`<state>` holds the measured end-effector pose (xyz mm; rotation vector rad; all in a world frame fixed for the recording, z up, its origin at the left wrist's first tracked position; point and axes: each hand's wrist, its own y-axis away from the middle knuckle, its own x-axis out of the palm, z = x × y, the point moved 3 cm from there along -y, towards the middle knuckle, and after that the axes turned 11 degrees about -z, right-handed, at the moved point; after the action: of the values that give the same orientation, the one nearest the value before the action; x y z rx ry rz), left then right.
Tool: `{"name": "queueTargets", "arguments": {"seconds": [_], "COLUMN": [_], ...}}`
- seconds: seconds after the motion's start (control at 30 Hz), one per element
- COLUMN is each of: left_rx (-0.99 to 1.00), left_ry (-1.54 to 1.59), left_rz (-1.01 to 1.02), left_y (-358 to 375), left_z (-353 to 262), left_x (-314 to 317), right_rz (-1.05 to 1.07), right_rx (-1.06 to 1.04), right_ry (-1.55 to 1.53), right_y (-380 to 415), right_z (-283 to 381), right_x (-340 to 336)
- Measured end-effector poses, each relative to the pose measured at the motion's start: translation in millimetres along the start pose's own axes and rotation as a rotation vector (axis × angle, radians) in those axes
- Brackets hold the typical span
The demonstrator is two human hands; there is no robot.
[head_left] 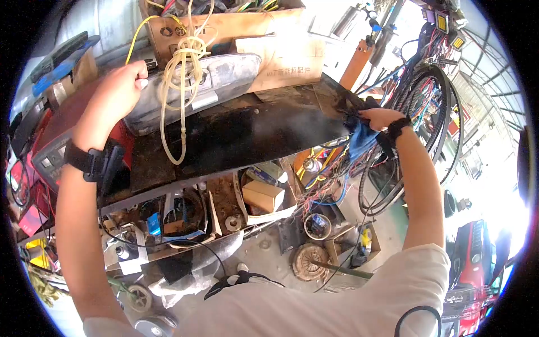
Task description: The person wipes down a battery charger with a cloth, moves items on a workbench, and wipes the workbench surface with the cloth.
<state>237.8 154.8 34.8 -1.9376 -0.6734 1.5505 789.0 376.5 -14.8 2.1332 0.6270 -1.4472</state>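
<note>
My left hand point(120, 87) is closed in a fist at the upper left, above the end of a long grey plastic panel point(224, 76). A small black piece shows beside its fingers; I cannot make out what it belongs to. Right of that fist hangs a coil of clear yellowish hose point(184, 67), its lower loop over the dark bench top point(258, 126). At the bench's right end my right hand point(382, 118) is closed on a blue cloth point(362, 139), which hangs down over the edge.
Cardboard boxes point(281, 70) stand behind the panel. A red machine point(62, 151) is at the left. Bundled cables and black corrugated tubing point(443, 106) hang at the right. Under the bench top, an open shelf holds a small box point(263, 196) and parts. A round clutch plate point(310, 262) lies on the floor.
</note>
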Motion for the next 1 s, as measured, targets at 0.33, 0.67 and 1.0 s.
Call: {"name": "queueTargets", "arguments": {"seconds": [0.33,0.67,1.0], "left_rx": [0.048,0.058,0.020], "left_ry": [0.049,-0.017,-0.030], "left_rz": [-0.032,-0.059,-0.004], "left_y": [-0.2,-4.0,-1.2], "left_z": [2.3,12.1,4.0], "left_x": [2.4,8.8,1.5], "right_rz": [-0.525,-0.758,-0.484], "right_rx": [0.323,0.529,0.446], "right_ry": [-0.224,-0.585,-0.101], "right_y": [42.7,1.5,16.0], "right_z": [-20.3,-46.4,45.5], "right_x": [-73.1,-50.9,-32.4]}}
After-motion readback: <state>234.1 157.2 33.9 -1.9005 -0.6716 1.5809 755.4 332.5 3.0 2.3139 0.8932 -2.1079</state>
